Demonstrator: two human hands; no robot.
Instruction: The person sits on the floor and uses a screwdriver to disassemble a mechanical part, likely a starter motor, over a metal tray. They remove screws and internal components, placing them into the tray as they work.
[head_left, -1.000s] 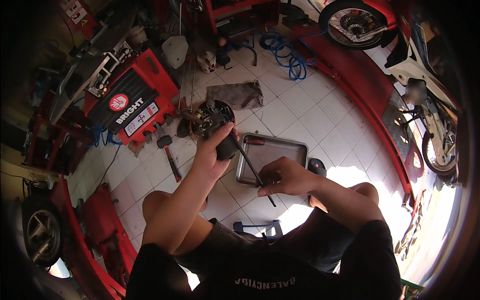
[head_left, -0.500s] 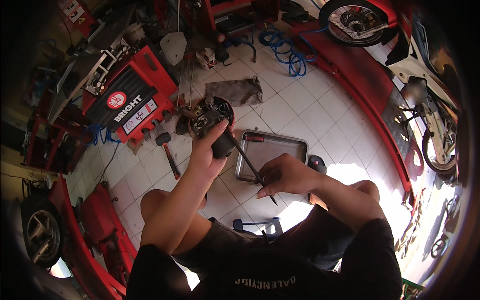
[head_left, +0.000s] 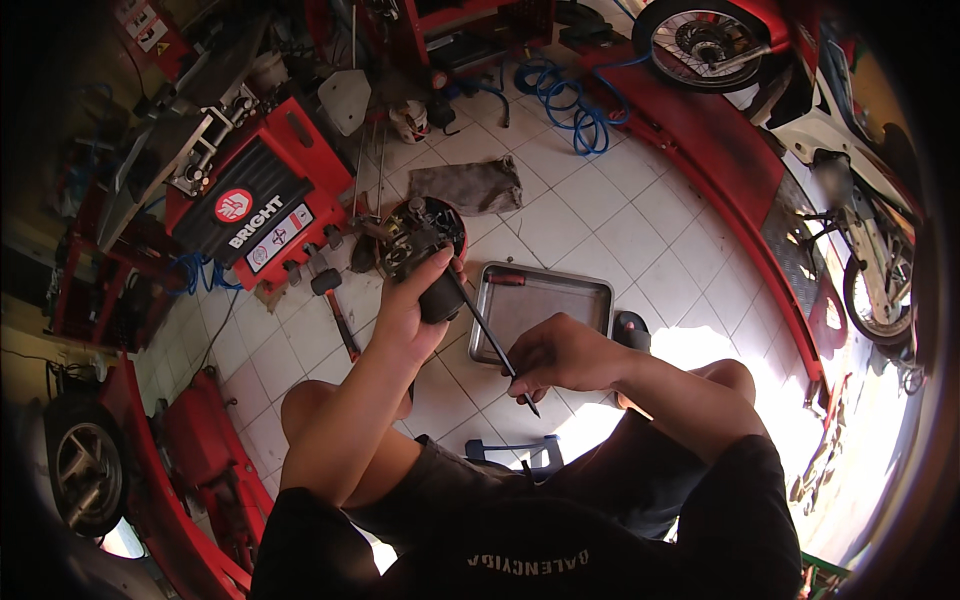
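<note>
My left hand is wrapped round a dark metal mechanical part with a black cylinder, its thumb lying along the top. From beside that thumb a long, thin screwdriver slants down to the right and ends in a pointed tip. The fingers of my right hand close on its shaft close to the tip. The upper end of the screwdriver lies against the left hand, and I cannot tell how that hand grips it. Behind the part, a round red container with dark contents is partly hidden.
A metal tray with a red-handled tool lies on the tiled floor. A hammer and a grey rag are nearby. Beyond are a red machine, a blue coiled hose and a red ramp.
The screwdriver's tip and my right hand have shifted slightly left and up. My left hand has moved slightly left with the part, which has tilted a little.
</note>
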